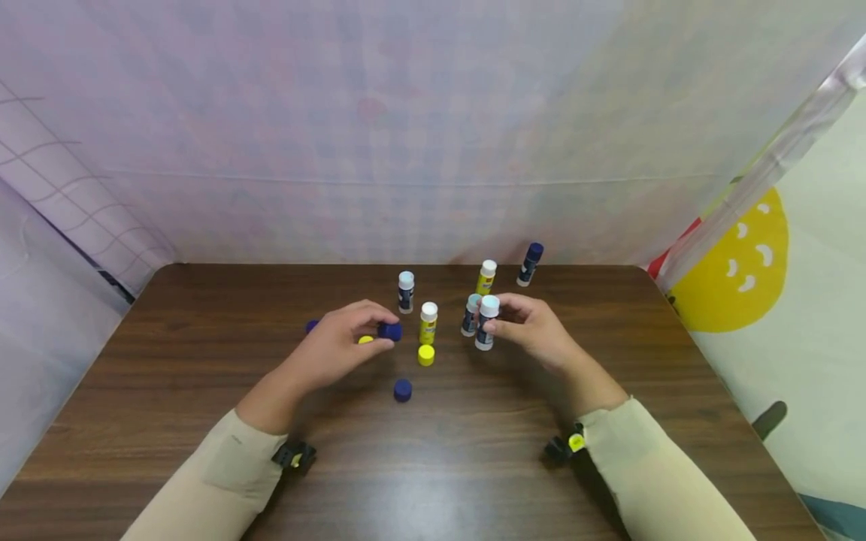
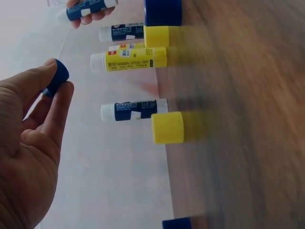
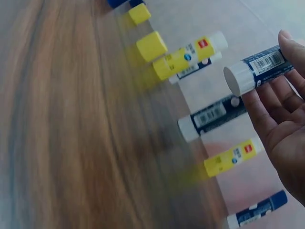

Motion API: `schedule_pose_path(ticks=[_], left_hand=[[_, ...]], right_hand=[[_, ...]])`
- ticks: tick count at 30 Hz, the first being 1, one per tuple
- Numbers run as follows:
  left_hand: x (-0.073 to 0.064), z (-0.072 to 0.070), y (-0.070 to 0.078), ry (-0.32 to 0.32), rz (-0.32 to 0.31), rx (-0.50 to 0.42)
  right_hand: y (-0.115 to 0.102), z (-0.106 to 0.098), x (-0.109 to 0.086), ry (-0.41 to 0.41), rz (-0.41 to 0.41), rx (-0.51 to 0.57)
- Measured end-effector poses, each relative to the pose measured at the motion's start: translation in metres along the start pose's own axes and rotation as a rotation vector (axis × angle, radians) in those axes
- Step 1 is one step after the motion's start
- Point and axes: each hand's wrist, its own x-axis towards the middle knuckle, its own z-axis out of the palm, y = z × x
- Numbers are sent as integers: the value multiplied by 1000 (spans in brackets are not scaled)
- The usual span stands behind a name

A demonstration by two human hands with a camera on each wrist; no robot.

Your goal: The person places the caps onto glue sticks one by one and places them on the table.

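My left hand (image 1: pixel 331 344) pinches a dark blue glue stick cap (image 1: pixel 389 331) between thumb and fingers; the left wrist view shows this cap (image 2: pixel 59 76) raised above the table. In my right hand (image 1: pixel 537 336) is a dark blue glue stick (image 1: pixel 485 332) without its cap, its white top upward. The right wrist view shows its white base (image 3: pixel 239 78) off the table. Right beside it stands another uncapped blue glue stick (image 1: pixel 470 317). Between the hands stand an uncapped yellow glue stick (image 1: pixel 428 327) and, farther back, an uncapped blue one (image 1: pixel 406 294).
Loose on the brown table (image 1: pixel 433 466) are a yellow cap (image 1: pixel 425 355) and a blue cap (image 1: pixel 402 391). Another yellow cap (image 1: pixel 366 340) and a blue cap (image 1: pixel 311 326) are partly behind the left hand. A yellow glue stick (image 1: pixel 485 279) and a capped blue one (image 1: pixel 530 266) stand behind.
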Motion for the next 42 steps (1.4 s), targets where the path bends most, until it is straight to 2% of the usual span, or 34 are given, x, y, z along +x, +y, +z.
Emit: schedule_pose_path(ticks=[8, 16, 22, 33, 42], left_hand=[[5, 3, 6, 14, 20, -67], [12, 8, 17, 35, 15, -66], [18, 12, 23, 41, 45, -97], [15, 15, 23, 102, 66, -102], [12, 18, 24, 163, 102, -166]], right_hand=[[-14, 15, 4, -84, -92, 134], [-23, 29, 10, -92, -119, 198], [-29, 40, 13, -84, -114, 197], [-37, 44, 7, -49, -131, 147], [-39, 46, 4, -69, -208, 109]])
